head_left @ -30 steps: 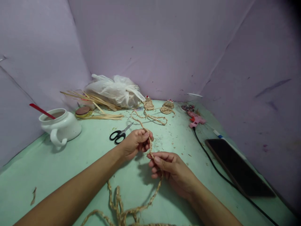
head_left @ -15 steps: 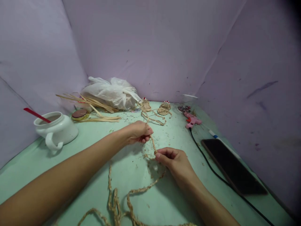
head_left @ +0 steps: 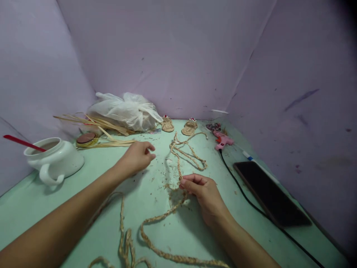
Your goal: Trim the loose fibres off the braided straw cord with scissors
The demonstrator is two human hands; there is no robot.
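A long braided straw cord (head_left: 160, 216) winds over the green tabletop, from loops at the near edge to a loose tangle beyond my hands. My right hand (head_left: 205, 191) pinches it between thumb and fingertips near the middle of the table. To the left of the cord, my left hand (head_left: 138, 158) is off it, with fingers curved, thumb apart and nothing between them. Two small woven straw sandals with red and white beads stand at the back: a left one (head_left: 167, 124) and a right one (head_left: 189, 127).
On the left stand a white pot (head_left: 67, 158) with a red stick (head_left: 23, 143) and a round tin (head_left: 87, 139). Straw strips (head_left: 111, 125) lie before a white plastic bag (head_left: 125, 109). At right are a pink glue gun (head_left: 223, 140), its black cable (head_left: 237, 190) and a phone (head_left: 270, 193).
My left hand has let go of the cord and moved left. The cord's far part now lies loose on the table. My right hand keeps its pinch. The view has shifted slightly.
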